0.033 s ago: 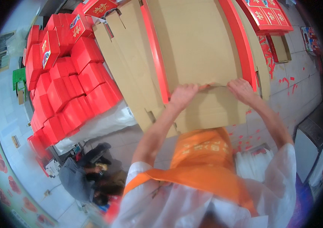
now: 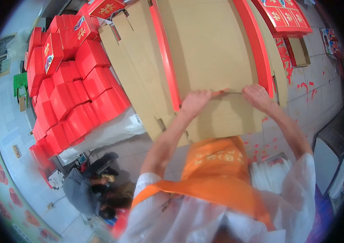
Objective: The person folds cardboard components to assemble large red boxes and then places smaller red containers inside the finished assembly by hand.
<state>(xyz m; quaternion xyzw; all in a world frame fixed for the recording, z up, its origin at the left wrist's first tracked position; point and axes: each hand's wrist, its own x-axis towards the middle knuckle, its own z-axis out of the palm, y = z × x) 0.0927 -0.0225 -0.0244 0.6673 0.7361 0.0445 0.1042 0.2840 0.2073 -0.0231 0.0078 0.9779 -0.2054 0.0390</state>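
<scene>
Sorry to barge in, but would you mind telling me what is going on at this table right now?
A person in a white shirt and orange apron is working on a flat cardboard sheet with red edges. The left hand and right hand both grip it along a fold line, with the lower flap hanging toward the apron. More flat cardboard blanks lie underneath, and finished red boxes are stacked to the left. Another person crouches on the floor below.

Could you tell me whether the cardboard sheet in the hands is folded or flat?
Partly folded. The cardboard sheet bends along a crease where the left hand and right hand press, its near flap angled down.
</scene>
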